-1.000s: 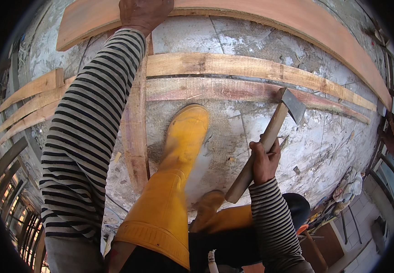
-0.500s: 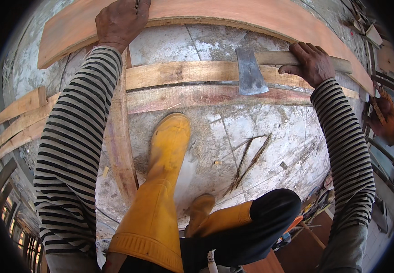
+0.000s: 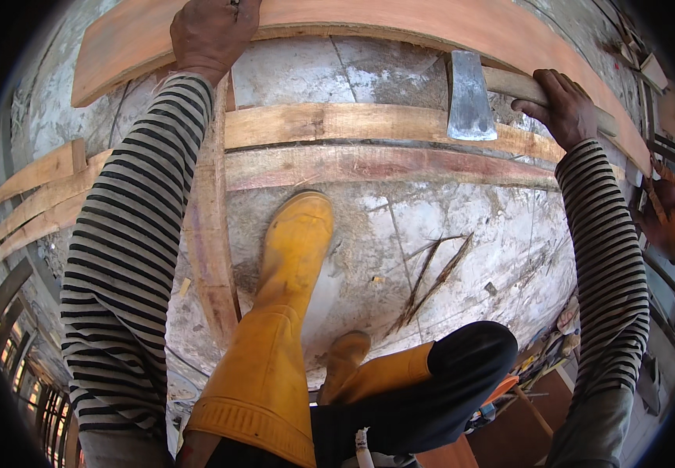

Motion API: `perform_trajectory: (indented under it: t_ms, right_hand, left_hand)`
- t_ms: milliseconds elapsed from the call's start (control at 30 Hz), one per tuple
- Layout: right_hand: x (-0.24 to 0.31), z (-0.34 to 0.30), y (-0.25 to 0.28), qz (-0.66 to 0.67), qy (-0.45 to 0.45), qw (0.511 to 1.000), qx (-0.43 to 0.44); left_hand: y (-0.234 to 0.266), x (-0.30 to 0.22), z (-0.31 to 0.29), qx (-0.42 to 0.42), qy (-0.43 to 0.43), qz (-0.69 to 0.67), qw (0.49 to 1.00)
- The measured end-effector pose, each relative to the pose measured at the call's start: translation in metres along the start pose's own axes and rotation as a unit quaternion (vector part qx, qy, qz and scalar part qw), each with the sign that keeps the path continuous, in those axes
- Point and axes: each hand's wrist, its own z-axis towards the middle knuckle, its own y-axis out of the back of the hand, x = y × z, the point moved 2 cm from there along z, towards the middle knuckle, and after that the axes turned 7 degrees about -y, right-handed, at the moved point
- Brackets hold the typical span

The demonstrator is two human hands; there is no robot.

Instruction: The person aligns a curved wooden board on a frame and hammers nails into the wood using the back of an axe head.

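Observation:
My right hand (image 3: 562,108) is wrapped round the wooden handle (image 3: 509,83) of an axe. Its grey steel axe head (image 3: 472,101) hangs over the wooden strips, with the blade edge toward me. At the top of the view my left hand (image 3: 214,35) is closed over the near edge of a wide reddish board (image 3: 369,15). A small dark tip shows by its fingers, but the upper edge of the picture cuts off what they grip. Two pale wooden strips (image 3: 314,125) run crosswise below the board, and an upright timber (image 3: 211,234) meets them under my left forearm.
My yellow rubber boots (image 3: 294,242) stand on the stained pale floor (image 3: 478,226). Split dark wood slivers (image 3: 431,281) lie to their right. More strips (image 3: 41,195) extend at left. Something like another person's hand (image 3: 669,214) is blurred at the right edge, near scattered scrap wood.
The axe and my right hand have moved right and a little farther from me. My left hand keeps its place on the board; the whole view has shifted slightly.

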Motion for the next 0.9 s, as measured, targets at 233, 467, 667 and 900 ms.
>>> perform_trajectory:
  t_ms: [233, 467, 667, 900]
  right_hand:
    - [0.048, -0.052, -0.013, 0.091, -0.014, 0.996, 0.012]
    - [0.126, -0.132, -0.046, 0.218, -0.023, 0.964, 0.15]
    - [0.061, -0.045, -0.076, 0.808, -0.473, 0.304, -0.176]
    - [0.045, 0.046, -0.126, 0.916, -0.231, 0.004, -0.329]
  left_hand:
    - [-0.003, 0.015, -0.003, 0.048, 0.004, 0.064, 0.997]
    - [-0.001, 0.009, 0.002, 0.053, 0.02, 0.054, 0.997]
    - [-0.002, 0.008, 0.003, 0.072, 0.022, 0.039, 0.996]
    - [-0.004, 0.011, 0.004, 0.086, 0.038, 0.019, 0.995]
